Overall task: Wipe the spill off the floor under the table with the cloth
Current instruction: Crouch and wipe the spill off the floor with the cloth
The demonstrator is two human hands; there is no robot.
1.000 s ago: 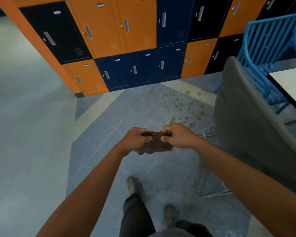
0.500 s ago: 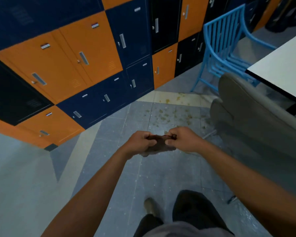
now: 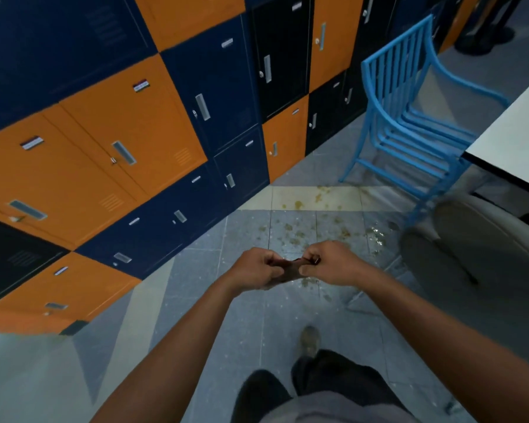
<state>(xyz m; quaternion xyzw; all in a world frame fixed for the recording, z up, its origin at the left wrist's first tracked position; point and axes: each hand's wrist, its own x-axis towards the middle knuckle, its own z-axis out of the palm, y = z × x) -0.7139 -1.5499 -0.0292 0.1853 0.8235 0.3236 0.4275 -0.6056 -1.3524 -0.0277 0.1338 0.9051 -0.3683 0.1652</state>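
Seen from above: a person in dark trousers (image 3: 333, 377) and a grey top (image 3: 327, 412), its hem at 6 o'clock of the view. A grey-brown shoe (image 3: 309, 341) shows at 12 o'clock of the trouser legs. Both forearms are bare down to the left grip (image 3: 258, 267) and right grip (image 3: 330, 264).

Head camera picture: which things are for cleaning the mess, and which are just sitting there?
For the job: brown cloth, gripped by left hand and right hand; yellowish spill on the floor.
Just there: lockers, blue chair, grey chair.
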